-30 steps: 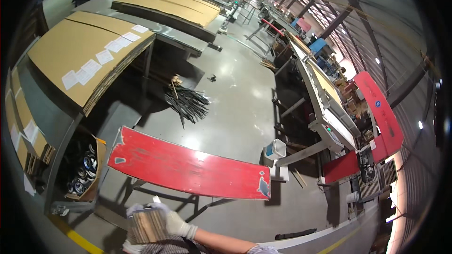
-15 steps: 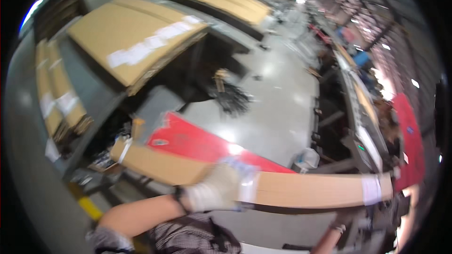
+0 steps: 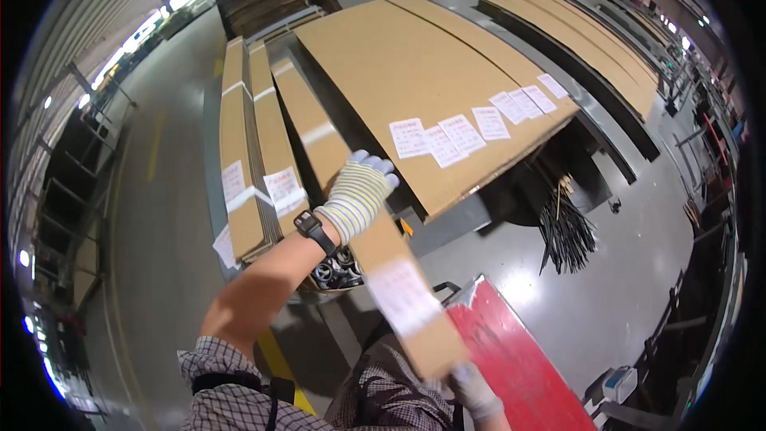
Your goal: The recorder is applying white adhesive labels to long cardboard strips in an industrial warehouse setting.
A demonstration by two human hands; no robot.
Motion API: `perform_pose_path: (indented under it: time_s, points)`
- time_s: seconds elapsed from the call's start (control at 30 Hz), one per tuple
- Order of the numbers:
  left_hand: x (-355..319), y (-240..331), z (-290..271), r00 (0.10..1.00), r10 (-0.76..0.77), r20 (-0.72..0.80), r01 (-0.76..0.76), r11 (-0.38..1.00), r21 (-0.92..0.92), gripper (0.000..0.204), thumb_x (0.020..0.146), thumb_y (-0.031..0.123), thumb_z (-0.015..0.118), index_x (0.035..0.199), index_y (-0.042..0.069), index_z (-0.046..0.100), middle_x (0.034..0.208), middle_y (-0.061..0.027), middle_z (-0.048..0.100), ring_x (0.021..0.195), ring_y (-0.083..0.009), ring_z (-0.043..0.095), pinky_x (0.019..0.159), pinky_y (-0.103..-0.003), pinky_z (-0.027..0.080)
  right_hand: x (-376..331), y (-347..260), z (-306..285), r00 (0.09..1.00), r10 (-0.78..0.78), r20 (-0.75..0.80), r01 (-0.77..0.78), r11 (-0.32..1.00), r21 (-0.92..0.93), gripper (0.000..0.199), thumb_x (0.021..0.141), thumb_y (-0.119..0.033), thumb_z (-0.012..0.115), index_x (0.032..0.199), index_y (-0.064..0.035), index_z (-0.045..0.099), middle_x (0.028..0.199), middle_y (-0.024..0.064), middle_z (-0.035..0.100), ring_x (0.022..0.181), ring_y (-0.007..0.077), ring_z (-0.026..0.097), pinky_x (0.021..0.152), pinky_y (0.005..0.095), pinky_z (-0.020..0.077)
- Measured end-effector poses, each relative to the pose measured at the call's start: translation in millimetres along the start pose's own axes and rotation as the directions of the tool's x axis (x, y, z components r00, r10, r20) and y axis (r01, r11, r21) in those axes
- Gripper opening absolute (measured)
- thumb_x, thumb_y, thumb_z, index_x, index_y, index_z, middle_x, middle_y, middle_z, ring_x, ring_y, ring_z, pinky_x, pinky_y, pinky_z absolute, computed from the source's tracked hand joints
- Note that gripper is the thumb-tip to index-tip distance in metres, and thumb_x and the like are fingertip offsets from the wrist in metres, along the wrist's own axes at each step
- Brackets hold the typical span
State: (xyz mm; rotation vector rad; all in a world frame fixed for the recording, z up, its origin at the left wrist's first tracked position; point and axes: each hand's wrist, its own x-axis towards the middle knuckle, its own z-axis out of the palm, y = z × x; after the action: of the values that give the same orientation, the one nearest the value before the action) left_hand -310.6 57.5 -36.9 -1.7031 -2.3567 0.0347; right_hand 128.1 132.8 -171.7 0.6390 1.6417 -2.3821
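A long, narrow cardboard bundle with a white band and a printed white label slants from the far left toward my body. My left hand, in a striped knit glove, is closed over the bundle near its middle. At the near end my gloved right hand grips the bundle's corner, its fingers partly hidden. Just left of the bundle, two similar strapped cardboard stacks lie side by side. To its right is a wide pile of flat cardboard sheets with several labels on top.
A red panel stands at the near right beside my right hand. Black strips hang beyond it. Rolls of tape or similar rings sit below the bundle. Another cardboard pile lies at the far right; a yellow floor line runs near me.
My view has swung left. The cardboard bundle, which lay crosswise before me over the red panel, now points away alongside the strapped stacks, with both hands on it.
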Motion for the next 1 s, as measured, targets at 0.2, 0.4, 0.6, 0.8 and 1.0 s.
perform_pose_path:
  time_s: [0.2, 0.4, 0.6, 0.8, 1.0]
  points:
    - [-18.1, -94.6, 22.6, 0.778, -0.415, 0.472, 0.346, 0.910, 0.229, 0.034, 0.086, 0.038, 0.063, 0.081, 0.006, 0.072, 0.091, -0.0145, 0.068, 0.091, -0.0324, 0.064, 0.088, -0.047, 0.049, 93.2, -182.0, -22.6, 0.953, -0.191, -0.235, 0.069, 0.892, -0.447, 0.023, 0.098, -0.021, 0.064, 0.106, 0.0009, 0.064, 0.085, 0.0106, 0.066, 0.080, 0.0182, 0.063, 0.079, 0.0352, 0.0521]
    - [75.2, -25.1, 48.7, 0.971, -0.170, -0.170, 0.154, 0.983, -0.101, 0.047, 0.089, 0.034, 0.060, 0.121, -0.001, 0.065, 0.131, -0.0215, 0.061, 0.125, -0.0348, 0.054, 0.109, -0.051, 0.037, 23.0, 39.7, -257.8, 0.927, -0.374, 0.002, -0.096, -0.241, -0.966, 0.032, 0.102, -0.028, 0.050, 0.097, -0.0040, 0.071, 0.091, 0.0216, 0.071, 0.087, 0.0398, 0.069, 0.079, 0.0467, 0.0540]
    - [46.9, 53.1, 53.5, 0.941, -0.331, 0.065, 0.336, 0.938, -0.091, 0.072, 0.080, 0.040, 0.071, 0.133, -0.007, 0.053, 0.135, -0.0225, 0.055, 0.131, -0.0369, 0.047, 0.118, -0.056, 0.024, 45.9, -47.9, -249.2, 0.892, 0.243, -0.382, -0.413, 0.091, -0.906, 0.048, 0.102, -0.041, 0.042, 0.091, -0.0063, 0.074, 0.088, 0.0231, 0.070, 0.086, 0.0448, 0.067, 0.081, 0.0521, 0.0532]
    - [63.5, 82.7, 54.2, 0.907, -0.406, -0.108, 0.373, 0.897, -0.237, 0.089, 0.064, 0.040, 0.087, 0.131, -0.004, 0.049, 0.132, -0.0226, 0.049, 0.124, -0.0410, 0.046, 0.107, -0.055, 0.036, 90.2, -122.0, -259.0, 0.957, 0.187, -0.222, -0.237, 0.065, -0.969, 0.044, 0.100, -0.038, 0.048, 0.084, -0.0056, 0.073, 0.085, 0.0224, 0.070, 0.081, 0.0433, 0.067, 0.077, 0.0519, 0.0538]
    - [69.4, 70.0, 55.4, 0.900, -0.436, -0.025, 0.404, 0.852, -0.334, 0.089, 0.057, 0.029, 0.090, 0.130, -0.002, 0.049, 0.123, -0.0193, 0.055, 0.115, -0.0426, 0.051, 0.102, -0.052, 0.041, 195.0, -213.2, -158.6, 0.970, 0.191, -0.148, -0.214, 0.963, -0.162, 0.043, 0.088, -0.031, 0.077, 0.114, 0.0014, 0.064, 0.102, 0.0133, 0.071, 0.105, 0.0280, 0.066, 0.097, 0.0425, 0.0471]
